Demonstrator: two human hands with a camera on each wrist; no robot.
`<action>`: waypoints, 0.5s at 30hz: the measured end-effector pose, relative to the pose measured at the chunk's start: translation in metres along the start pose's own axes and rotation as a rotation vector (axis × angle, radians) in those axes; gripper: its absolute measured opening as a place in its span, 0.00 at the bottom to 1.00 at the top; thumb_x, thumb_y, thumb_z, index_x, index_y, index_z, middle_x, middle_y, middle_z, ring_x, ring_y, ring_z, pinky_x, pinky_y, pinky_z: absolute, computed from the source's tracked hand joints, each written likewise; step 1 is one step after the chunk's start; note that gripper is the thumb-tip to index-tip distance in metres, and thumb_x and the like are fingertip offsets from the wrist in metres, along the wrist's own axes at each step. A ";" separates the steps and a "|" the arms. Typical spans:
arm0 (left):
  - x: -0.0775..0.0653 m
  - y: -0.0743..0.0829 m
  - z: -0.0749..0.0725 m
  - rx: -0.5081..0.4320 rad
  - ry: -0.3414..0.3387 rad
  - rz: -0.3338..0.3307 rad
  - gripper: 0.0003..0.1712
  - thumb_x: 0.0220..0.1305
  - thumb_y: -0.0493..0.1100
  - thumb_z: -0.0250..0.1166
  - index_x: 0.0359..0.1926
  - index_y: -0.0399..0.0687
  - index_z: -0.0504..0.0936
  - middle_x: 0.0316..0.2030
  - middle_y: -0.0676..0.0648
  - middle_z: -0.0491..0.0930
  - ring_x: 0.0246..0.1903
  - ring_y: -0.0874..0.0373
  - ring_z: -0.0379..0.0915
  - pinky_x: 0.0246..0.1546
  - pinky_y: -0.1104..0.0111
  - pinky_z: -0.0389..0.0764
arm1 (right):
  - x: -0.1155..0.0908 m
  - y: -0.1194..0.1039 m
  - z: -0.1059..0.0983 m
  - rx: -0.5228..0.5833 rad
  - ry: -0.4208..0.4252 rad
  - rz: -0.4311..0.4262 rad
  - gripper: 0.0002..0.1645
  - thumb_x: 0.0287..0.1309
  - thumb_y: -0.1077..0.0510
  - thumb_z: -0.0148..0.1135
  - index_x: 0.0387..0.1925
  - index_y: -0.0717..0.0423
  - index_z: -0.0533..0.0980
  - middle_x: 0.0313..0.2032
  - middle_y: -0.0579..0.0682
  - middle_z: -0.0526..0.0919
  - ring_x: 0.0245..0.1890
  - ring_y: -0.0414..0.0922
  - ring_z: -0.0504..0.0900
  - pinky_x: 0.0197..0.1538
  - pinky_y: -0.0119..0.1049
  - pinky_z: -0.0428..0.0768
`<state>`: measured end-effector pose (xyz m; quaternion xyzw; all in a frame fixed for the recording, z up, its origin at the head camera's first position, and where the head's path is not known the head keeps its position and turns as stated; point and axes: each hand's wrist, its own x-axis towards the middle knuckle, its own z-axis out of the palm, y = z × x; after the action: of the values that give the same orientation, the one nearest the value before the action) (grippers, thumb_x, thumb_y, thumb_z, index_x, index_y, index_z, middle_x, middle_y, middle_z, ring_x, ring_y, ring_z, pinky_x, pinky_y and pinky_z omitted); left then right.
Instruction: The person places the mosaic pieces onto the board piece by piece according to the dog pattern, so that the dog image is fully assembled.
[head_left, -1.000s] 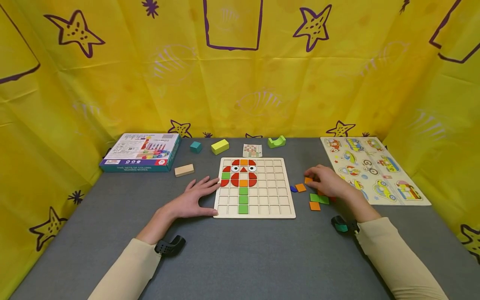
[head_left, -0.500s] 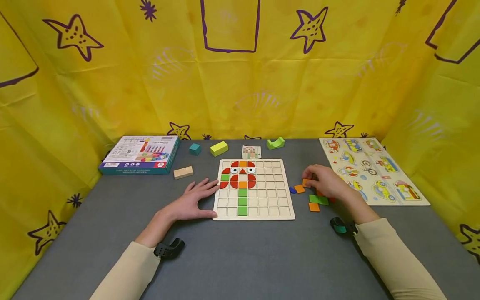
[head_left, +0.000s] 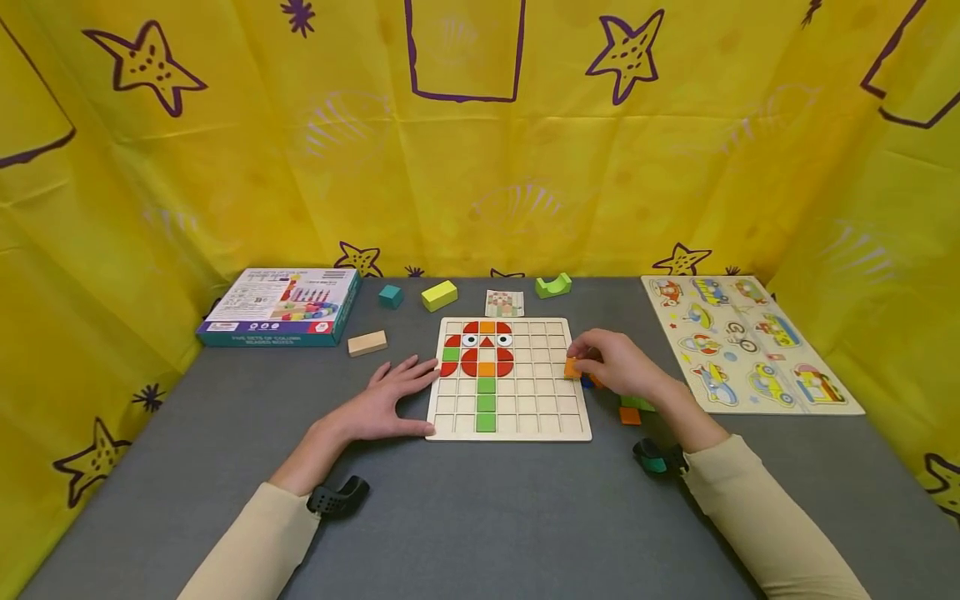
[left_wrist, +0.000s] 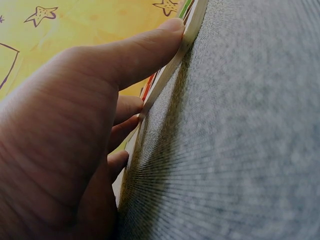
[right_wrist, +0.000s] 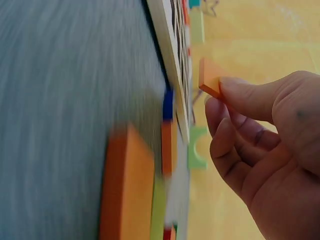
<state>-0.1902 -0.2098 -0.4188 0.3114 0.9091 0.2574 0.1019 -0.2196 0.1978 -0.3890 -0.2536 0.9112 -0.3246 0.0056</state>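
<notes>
While the two beige sleeves [head_left: 247, 542] reach in across the grey counter [head_left: 480, 521], the left hand [head_left: 390, 402] lies with its grip apart, thumb and fingertips touching the left edge of the grid board [head_left: 543, 404]; the right hand [head_left: 621, 365] has its grip together, clamped on an orange tile [head_left: 572, 368] between thumb and fingers, lifted off the surface at the board's right edge; under and beside that hand lie a loose orange piece [head_left: 630, 416], green pieces [head_left: 637, 402] and a blue piece [right_wrist: 168, 106]; on the board, green squares [head_left: 486, 403] run in a column below red shapes [head_left: 505, 358] and two eyes [head_left: 505, 341]; beyond the left hand sits a plain wooden block [head_left: 367, 343]; farther back are a boxed set [head_left: 281, 310], a teal cube [head_left: 391, 296], a yellow block [head_left: 439, 296], a small picture card [head_left: 505, 303], a green curved block [head_left: 553, 286] and, to the right, a vehicle puzzle [head_left: 753, 354]; yellow cloth [head_left: 480, 167] with starfish hangs behind.
</notes>
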 end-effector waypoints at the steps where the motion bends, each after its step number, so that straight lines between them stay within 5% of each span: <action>1: 0.000 0.000 0.000 0.000 -0.001 -0.001 0.54 0.58 0.66 0.70 0.78 0.48 0.61 0.78 0.48 0.51 0.77 0.42 0.36 0.70 0.38 0.32 | 0.002 -0.004 0.004 0.003 -0.010 -0.006 0.06 0.63 0.68 0.67 0.41 0.60 0.81 0.35 0.49 0.81 0.33 0.46 0.77 0.39 0.42 0.80; 15: 0.000 0.001 -0.001 -0.003 -0.004 0.006 0.54 0.58 0.66 0.70 0.78 0.49 0.61 0.78 0.48 0.51 0.77 0.42 0.36 0.69 0.37 0.32 | 0.038 -0.048 0.045 0.027 -0.167 -0.085 0.05 0.64 0.65 0.66 0.41 0.56 0.82 0.36 0.45 0.82 0.37 0.44 0.77 0.47 0.40 0.78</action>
<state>-0.1902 -0.2094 -0.4177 0.3147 0.9075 0.2583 0.1033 -0.2227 0.1216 -0.3900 -0.3179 0.8916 -0.3145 0.0710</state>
